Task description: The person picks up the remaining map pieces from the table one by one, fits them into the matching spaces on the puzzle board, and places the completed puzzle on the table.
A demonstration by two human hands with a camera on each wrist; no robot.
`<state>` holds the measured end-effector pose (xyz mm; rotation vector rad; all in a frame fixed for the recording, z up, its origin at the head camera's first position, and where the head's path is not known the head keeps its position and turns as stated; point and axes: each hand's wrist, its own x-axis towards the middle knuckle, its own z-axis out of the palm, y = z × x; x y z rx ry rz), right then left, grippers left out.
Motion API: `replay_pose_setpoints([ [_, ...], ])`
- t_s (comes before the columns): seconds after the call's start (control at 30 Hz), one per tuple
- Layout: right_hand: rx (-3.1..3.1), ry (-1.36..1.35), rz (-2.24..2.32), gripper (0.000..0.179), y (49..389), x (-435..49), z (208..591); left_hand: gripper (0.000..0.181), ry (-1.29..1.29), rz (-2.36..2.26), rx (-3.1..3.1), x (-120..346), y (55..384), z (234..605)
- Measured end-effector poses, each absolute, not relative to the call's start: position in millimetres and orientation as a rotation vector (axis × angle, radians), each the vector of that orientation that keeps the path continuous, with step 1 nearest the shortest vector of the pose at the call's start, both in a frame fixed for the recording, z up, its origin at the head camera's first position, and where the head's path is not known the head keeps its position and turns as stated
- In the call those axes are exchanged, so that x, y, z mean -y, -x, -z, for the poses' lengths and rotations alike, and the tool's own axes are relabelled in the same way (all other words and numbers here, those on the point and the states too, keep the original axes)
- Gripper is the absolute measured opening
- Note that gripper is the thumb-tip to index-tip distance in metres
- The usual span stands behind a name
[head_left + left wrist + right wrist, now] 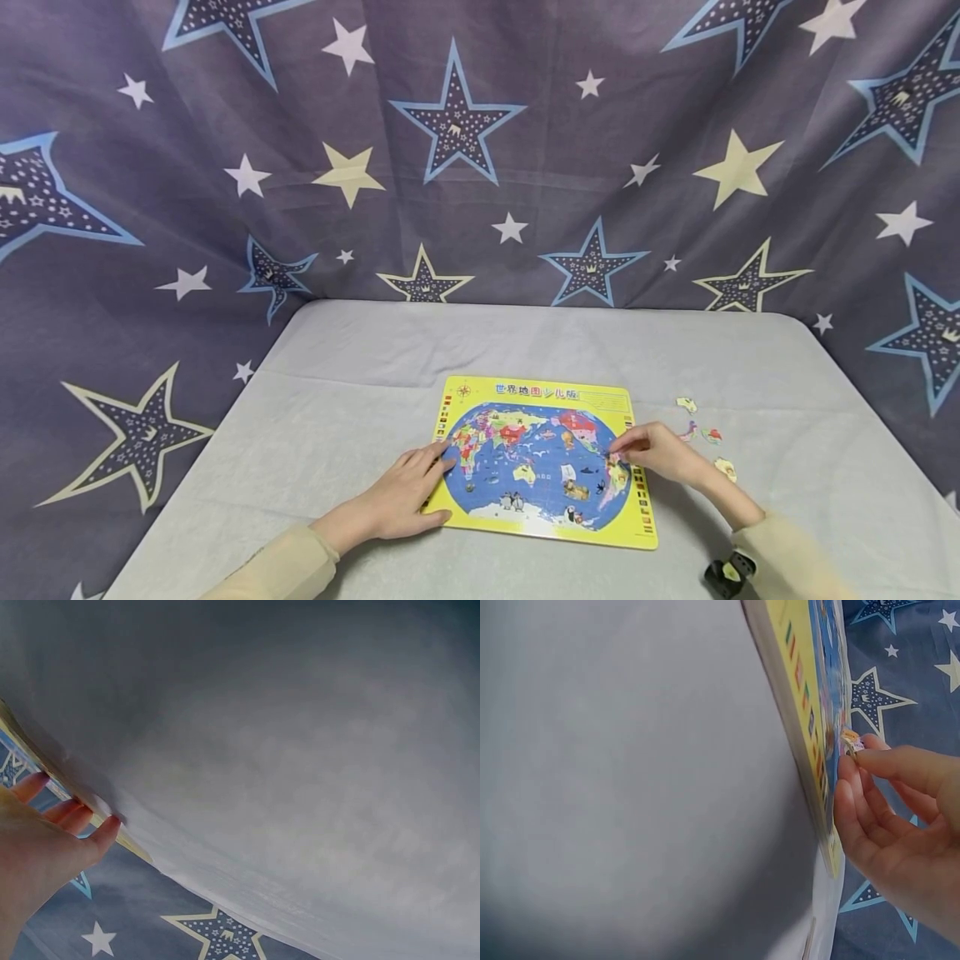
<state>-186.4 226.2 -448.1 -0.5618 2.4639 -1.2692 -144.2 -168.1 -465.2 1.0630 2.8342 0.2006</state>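
A yellow-bordered world map puzzle board (547, 536) lies flat on the table, with a blue ocean and coloured continents. My left hand (408, 498) rests on its left edge, fingers extended over the border and thumb at the lower left corner. In the left wrist view the fingertips (112, 823) touch the board's edge. Over the right side of the map, my right hand (663, 452) pinches a small puzzle piece (852, 741) between thumb and fingers. Orange and pale print shows on that piece; the fingers hide the rest of it.
Several loose puzzle pieces lie right of the board, among them a pale one (686, 404), a red and green one (712, 435) and a yellowish one (725, 468) close to the right wrist. A grey cloth covers the table (360, 358). A star-patterned curtain (510, 192) hangs behind.
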Motion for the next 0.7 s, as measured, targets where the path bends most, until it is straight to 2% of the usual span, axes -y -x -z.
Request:
replay_pose_setpoints([
  [0.7, -2.590, 0.597, 1.184, 0.017, 181.0, -217.5, 452.2, 0.067, -1.067, -0.194, -2.829, 168.8, 144.8, 466.2],
])
